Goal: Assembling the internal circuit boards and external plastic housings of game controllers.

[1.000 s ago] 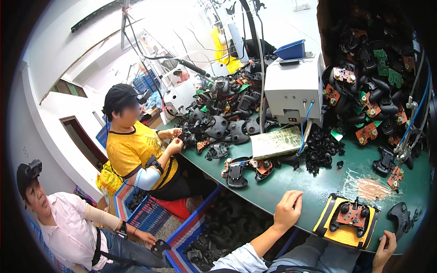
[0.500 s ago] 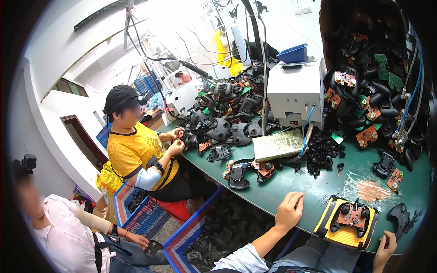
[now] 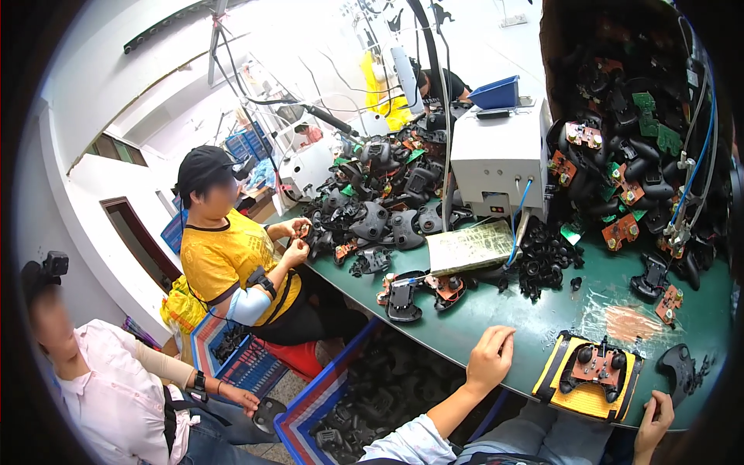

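On the green table's front edge rests my left hand (image 3: 491, 360), its fingers loosely bent, with nothing seen in it. My right hand (image 3: 657, 422) lies on the edge farther right, fingers partly bent and apart, also without a visible object. Between them is a yellow pad (image 3: 545, 370) with black strips. It bears an opened black game controller shell (image 3: 571, 381) with a reddish circuit board (image 3: 594, 365) and two black thumbsticks. Just beyond my right hand sits another black controller shell (image 3: 676, 370) with small black parts beside it.
Small black caps (image 3: 540, 263) lie heaped by a white machine (image 3: 496, 159). A large box (image 3: 552, 46) of controller parts stands at the right. A blue crate (image 3: 294, 422) of shells is below the table. One co-worker (image 3: 232, 256) handles a part; another person (image 3: 116, 387) holds a shell.
My hands and the controller on the pad stay in place. The view has shifted slightly. At the back, a person in dark clothing has come further into sight.
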### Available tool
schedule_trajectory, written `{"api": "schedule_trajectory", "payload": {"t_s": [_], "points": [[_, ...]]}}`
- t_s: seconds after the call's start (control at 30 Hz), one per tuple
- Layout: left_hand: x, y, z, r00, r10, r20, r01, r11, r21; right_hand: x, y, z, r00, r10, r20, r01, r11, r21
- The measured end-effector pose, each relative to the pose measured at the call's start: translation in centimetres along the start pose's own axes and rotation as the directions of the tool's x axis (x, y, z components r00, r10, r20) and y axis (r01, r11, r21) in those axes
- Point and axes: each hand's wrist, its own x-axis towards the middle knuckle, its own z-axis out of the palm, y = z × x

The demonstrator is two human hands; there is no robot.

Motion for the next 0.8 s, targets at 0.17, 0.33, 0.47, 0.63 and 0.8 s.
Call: {"api": "schedule_trajectory", "payload": {"t_s": [0.17,0.33,0.47,0.63,0.8], "points": [[0.05,0.26,0.16,0.999,-0.030,0.022,0.030,0.999,-0.016,-0.19,0.11,0.18,0.999,-0.003,-0.044,0.004,1.000,0.016],[-0.12,-0.09,-0.04,0.999,-0.032,0.028,0.033,0.999,-0.021,-0.14,0.09,0.08,1.000,0.002,-0.023,-0.001,1.000,0.014],[-0.06,-0.01,0.01,0.997,-0.059,0.051,0.061,0.998,-0.026,-0.24,-0.17,0.29,0.998,-0.007,-0.058,0.007,1.000,0.002],[-0.06,0.13,0.00,0.994,-0.092,0.057,0.094,0.995,-0.039,-0.12,-0.26,0.14,0.999,-0.007,-0.033,0.007,1.000,0.009],[-0.12,0.16,-0.05,0.998,-0.054,0.041,0.055,0.998,-0.028,-0.13,-0.61,0.07,1.000,-0.003,-0.022,0.003,1.000,-0.004]]}}
